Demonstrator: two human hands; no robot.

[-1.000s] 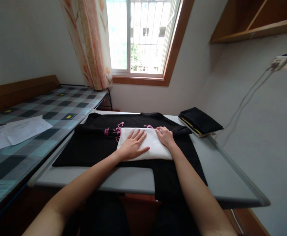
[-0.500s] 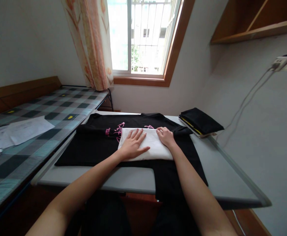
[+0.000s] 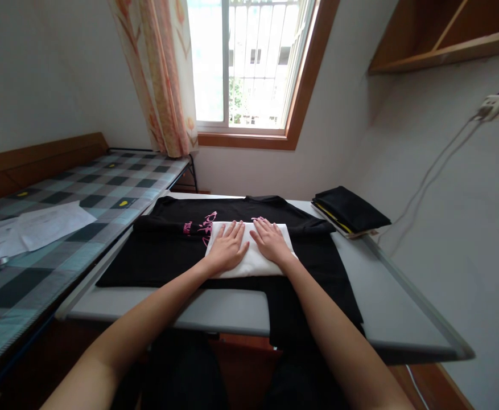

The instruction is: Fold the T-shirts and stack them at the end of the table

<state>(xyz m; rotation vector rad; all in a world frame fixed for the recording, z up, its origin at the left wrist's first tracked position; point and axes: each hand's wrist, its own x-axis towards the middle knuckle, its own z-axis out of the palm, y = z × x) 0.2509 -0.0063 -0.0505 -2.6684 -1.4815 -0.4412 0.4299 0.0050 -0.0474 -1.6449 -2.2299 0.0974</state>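
A folded white cloth [image 3: 251, 263] lies on top of a black garment [image 3: 159, 259] with pink lettering, which is spread over a white table. Flat on the left part of the white cloth rests my left hand [image 3: 227, 247], fingers stretched forward. My right hand [image 3: 271, 242] lies on its right part, also flat with the fingers extended. The two hands are a short gap apart, with white fabric showing between them. Part of the black garment hangs over the table's near edge, beneath my right forearm.
A folded black cloth [image 3: 351, 209] sits on a small stack at the table's back right. Left of the table [image 3: 403, 307] stands a bed [image 3: 82, 210] with a checkered cover and loose papers [image 3: 48, 225]. Cables [image 3: 437, 159] run down the right wall from a socket.
My right hand has moved left, from the cloth's far right corner onto its top. The right side of the white cloth now reaches less far right. My left hand has shifted slightly.
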